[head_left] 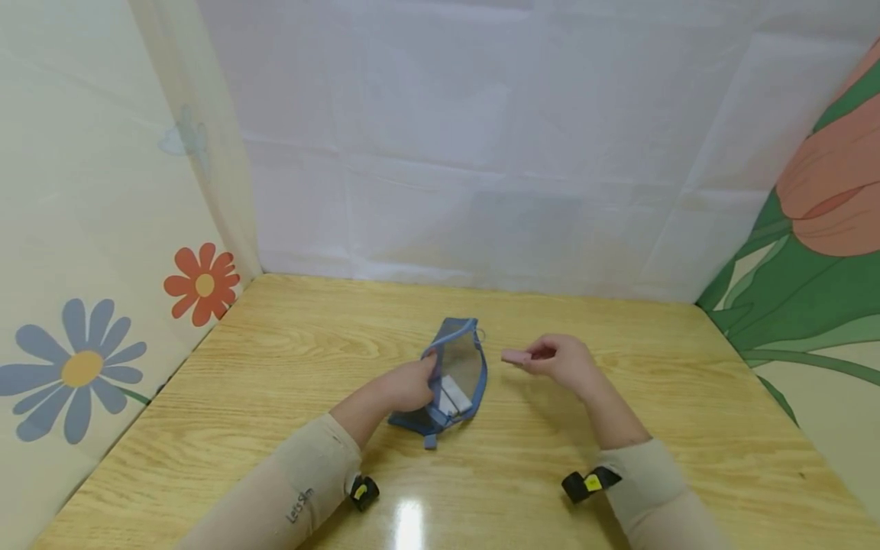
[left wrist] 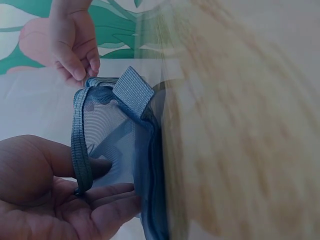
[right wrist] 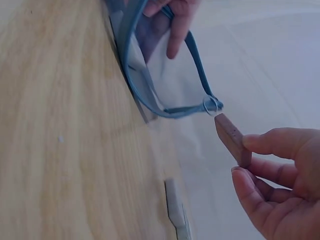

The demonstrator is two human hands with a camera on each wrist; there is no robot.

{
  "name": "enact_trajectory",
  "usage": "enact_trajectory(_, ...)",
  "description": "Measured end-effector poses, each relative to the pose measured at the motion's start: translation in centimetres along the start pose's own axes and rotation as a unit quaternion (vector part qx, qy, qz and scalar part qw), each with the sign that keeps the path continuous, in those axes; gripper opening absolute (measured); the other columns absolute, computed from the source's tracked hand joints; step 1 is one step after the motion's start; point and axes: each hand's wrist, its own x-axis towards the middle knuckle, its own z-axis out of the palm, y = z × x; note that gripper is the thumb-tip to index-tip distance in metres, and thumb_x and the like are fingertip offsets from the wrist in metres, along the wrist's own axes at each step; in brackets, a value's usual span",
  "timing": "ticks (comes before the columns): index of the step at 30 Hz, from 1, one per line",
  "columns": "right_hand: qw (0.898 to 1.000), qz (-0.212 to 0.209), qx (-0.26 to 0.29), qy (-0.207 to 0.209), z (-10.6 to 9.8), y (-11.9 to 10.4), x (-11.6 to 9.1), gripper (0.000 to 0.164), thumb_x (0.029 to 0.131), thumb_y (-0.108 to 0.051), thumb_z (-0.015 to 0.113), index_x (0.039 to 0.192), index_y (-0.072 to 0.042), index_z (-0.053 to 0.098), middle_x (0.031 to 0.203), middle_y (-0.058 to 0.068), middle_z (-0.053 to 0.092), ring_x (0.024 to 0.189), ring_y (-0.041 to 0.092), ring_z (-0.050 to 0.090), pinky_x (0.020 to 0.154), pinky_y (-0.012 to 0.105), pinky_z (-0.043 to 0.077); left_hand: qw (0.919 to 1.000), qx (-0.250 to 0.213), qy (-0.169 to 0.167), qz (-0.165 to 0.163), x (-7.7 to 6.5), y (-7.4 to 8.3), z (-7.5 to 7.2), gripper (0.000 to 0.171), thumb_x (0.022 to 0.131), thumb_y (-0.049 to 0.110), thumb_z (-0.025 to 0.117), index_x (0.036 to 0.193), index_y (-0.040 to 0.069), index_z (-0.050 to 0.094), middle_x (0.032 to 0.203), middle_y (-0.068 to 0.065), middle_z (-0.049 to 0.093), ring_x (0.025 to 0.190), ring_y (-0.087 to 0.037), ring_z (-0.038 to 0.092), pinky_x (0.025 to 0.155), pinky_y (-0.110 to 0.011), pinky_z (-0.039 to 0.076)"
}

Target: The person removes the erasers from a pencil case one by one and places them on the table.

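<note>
A blue mesh zipper pouch (head_left: 462,359) lies on the table with its mouth spread wide, facing right. My left hand (head_left: 411,384) grips the pouch at its left side, the thumb over the zipper edge (left wrist: 80,135) and the fingers by the mesh. Inside, a white flat item (head_left: 454,396) with a dark line shows. To the right of the mouth, my right hand (head_left: 565,363) pinches a small pinkish flat block (head_left: 516,357) between thumb and fingers. This block has slanted ends and small dark marks in the right wrist view, near the zipper's ring (right wrist: 210,105).
The wood-grain table (head_left: 309,321) meets a white sheet (head_left: 412,191) at the back. Flower-printed panels (head_left: 82,229) stand at both sides. A pale grey slim object (right wrist: 175,205) lies low in the right wrist view. Each forearm wears a black strap (head_left: 591,483).
</note>
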Motion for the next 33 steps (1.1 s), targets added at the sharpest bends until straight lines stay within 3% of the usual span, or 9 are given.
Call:
enact_trajectory(18,0.998,0.050,-0.002,0.043,-4.0,4.2,-0.4,0.023,0.081,-0.021,0.068,0.094,-0.002,0.066,0.094,0.012,0.064,0.088,0.026,0.056,0.072,0.037,0.045,1.0000,-0.002,-0.001,-0.004,0.2,-0.1,0.2,0.070,0.080,-0.002,0.048,0.142,-0.007,0.017,0.139,-0.021,0.039,0.109,-0.023,0.049,0.093,-0.036,0.039)
enact_trajectory(26,0.994,0.104,0.011,0.023,-4.7,5.7,-0.6,0.026,0.084,-0.022,0.064,0.100,-0.002,0.064,0.106,0.017,0.061,0.097,0.031,0.053,0.079,0.043,0.043,1.0000,0.000,-0.002,-0.005,0.0,0.2,-0.1,0.069,0.080,-0.002,0.048,0.142,-0.007,0.017,0.138,-0.021,0.040,0.110,-0.024,0.049,0.093,-0.036,0.039)
enact_trajectory(33,0.993,0.114,0.015,0.027,-4.9,6.8,-0.6,0.026,0.084,-0.017,0.063,0.102,0.002,0.063,0.106,0.019,0.060,0.099,0.033,0.052,0.081,0.044,0.043,0.9999,-0.006,-0.011,-0.010,-0.1,0.3,-0.1,0.069,0.081,-0.002,0.047,0.143,-0.007,0.016,0.141,-0.021,0.035,0.109,-0.024,0.049,0.093,-0.037,0.039)
